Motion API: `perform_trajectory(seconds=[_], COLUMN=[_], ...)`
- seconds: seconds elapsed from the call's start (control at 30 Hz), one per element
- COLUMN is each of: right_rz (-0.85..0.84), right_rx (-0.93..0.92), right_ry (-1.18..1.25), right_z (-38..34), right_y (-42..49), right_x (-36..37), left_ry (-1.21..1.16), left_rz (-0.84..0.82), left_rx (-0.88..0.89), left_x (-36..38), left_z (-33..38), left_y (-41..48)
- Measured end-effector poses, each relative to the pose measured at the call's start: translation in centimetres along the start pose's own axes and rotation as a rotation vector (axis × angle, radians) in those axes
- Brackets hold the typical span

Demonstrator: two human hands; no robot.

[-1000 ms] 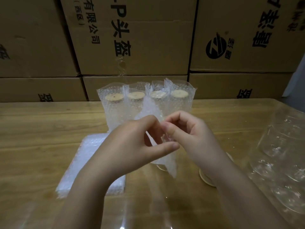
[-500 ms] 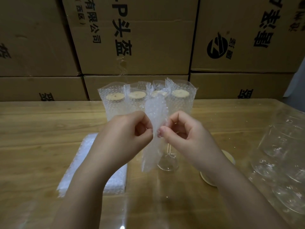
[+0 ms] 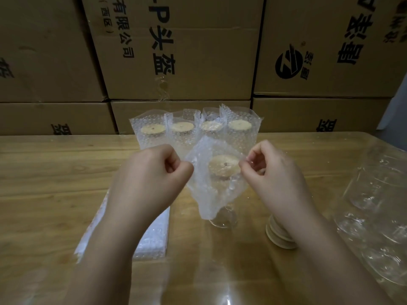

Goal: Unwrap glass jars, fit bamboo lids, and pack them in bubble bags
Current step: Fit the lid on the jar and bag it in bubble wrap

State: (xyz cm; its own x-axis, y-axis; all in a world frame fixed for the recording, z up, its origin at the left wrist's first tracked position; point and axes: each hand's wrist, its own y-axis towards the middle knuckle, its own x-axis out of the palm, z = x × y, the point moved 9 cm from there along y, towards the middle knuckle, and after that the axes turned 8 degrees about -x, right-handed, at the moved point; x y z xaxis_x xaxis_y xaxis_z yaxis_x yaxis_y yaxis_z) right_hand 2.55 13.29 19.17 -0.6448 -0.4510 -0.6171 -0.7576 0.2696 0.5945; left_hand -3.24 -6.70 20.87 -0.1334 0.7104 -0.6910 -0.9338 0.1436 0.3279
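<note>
Glossy wood-grain table (image 3: 55,172); clear bubble-plastic bag (image 3: 211,194); matt cardboard boxes (image 3: 198,51).

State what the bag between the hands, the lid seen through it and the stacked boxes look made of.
The bag looks like clear glossy plastic film, covered in small blisters. The lid seems pale matte bamboo or wood, faintly grained. The boxes look like matte brown cardboard, with folded flaps and black print.
</note>
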Motion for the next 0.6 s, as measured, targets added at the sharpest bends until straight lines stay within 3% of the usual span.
perform_trajectory(seconds=[0.2, 0.27, 0.33, 0.43, 0.6], right_rz=[0.192, 0.198, 0.128, -0.155, -0.375], right_rx=[-0.413, -0.443, -0.298, 0.003, 0.103], right_ry=[0.025, 0.111, 0.181, 0.392, 0.96], right_z=[-7.0, -7.9, -6.6, -3.5, -3.6], right_y=[-1.8, -2.4, -2.1, -1.6, -1.7], right_x=[-3.0, -3.5, -2.8, 0.4, 2.6], left_ry=[-0.185, -0.193, -0.092, -0.001, -0.013], left_rz=[0.066, 0.128, 0.197, 0.237, 0.293], left_rx=[0.093, 0.162, 0.227, 0.269, 0.474], left_x=[1.6, 1.6, 1.6, 1.8, 1.0], left_z=[2.9, 4.0, 4.9, 5.9, 8.7], left_y=[-1.5, -2.2, -2.9, -3.5, -5.7])
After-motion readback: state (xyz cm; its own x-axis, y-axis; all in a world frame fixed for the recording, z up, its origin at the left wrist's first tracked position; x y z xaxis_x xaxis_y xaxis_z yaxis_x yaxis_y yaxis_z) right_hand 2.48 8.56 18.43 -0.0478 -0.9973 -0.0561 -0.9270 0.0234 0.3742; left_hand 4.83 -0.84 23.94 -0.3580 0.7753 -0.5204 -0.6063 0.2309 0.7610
